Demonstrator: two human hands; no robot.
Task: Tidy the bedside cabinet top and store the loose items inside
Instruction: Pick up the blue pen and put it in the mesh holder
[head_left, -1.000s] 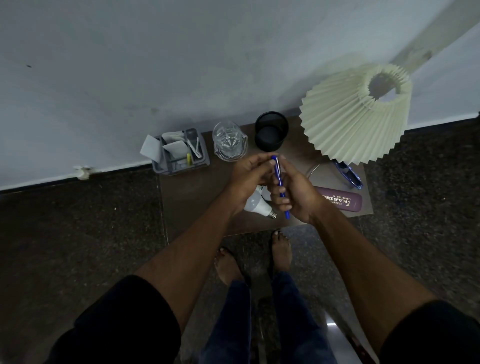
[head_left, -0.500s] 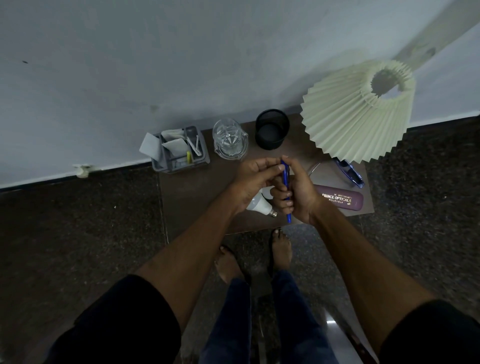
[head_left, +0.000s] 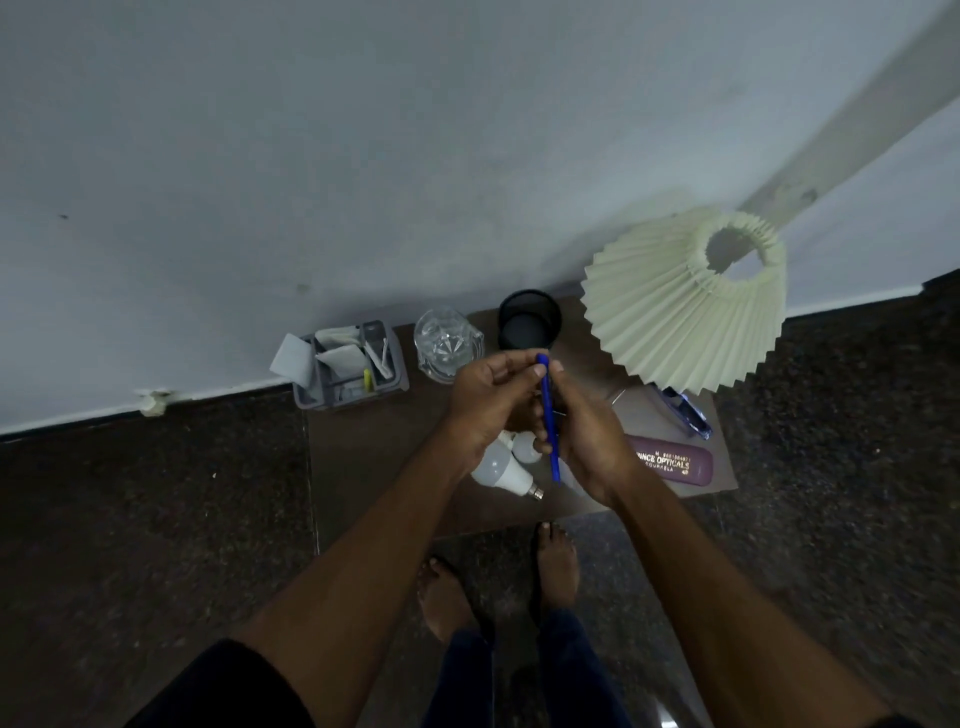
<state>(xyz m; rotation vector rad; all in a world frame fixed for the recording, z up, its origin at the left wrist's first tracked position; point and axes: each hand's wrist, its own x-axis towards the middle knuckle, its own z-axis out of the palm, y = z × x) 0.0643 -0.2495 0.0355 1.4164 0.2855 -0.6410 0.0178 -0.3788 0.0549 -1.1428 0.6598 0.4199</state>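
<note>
I hold a blue pen (head_left: 548, 415) upright over the brown bedside cabinet top (head_left: 374, 457). My right hand (head_left: 587, 436) grips its barrel. The fingertips of my left hand (head_left: 488, 405) pinch the pen's upper end. Two white light bulbs (head_left: 501, 467) lie on the top beneath my hands. A purple spectacle case (head_left: 672, 464) lies to the right, and a blue object (head_left: 688, 418) lies beyond it, partly under the lampshade.
A grey organiser (head_left: 353, 369) with papers stands at the back left. A clear glass jug (head_left: 448, 345) and a black cup (head_left: 530, 322) stand against the wall. A pleated cream lampshade (head_left: 675, 312) overhangs the right side. My bare feet (head_left: 556, 566) stand on dark floor.
Both hands have stayed together on the pen, shifting slightly; the pen stands a little more upright than a second ago.
</note>
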